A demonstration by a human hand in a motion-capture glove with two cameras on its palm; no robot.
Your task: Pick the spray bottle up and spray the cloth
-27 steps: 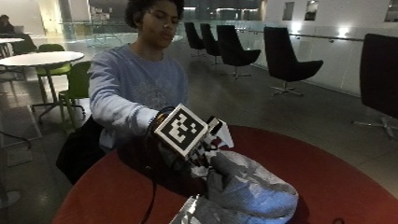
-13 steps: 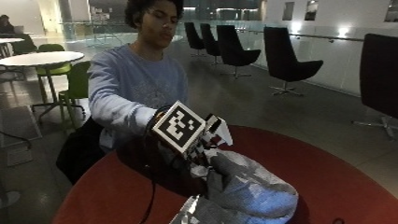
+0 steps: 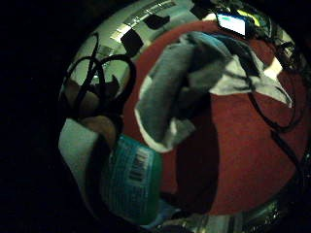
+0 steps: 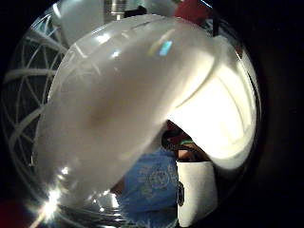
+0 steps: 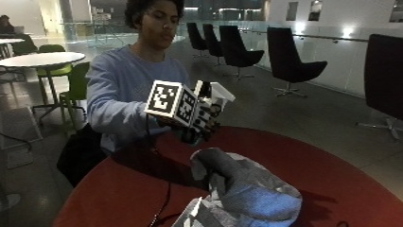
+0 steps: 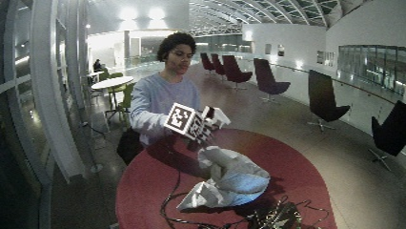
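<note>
Outside view: right hand [image 5: 200, 119] wrapped round spray bottle [image 5: 213, 97], lifted above cloth [image 5: 242, 191] on red table [image 5: 353, 175]. Pickup looks done; spraying prob still to do, no mist visible.

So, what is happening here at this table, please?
A person sits at a round red table and holds a spray bottle up in the gloved right hand, above the table. The bottle's white head points toward a crumpled grey and white cloth that lies in a heap on the table. The little finger side palm view shows the bottle's teal label close to the palm, with the cloth below. No spray is visible.
</note>
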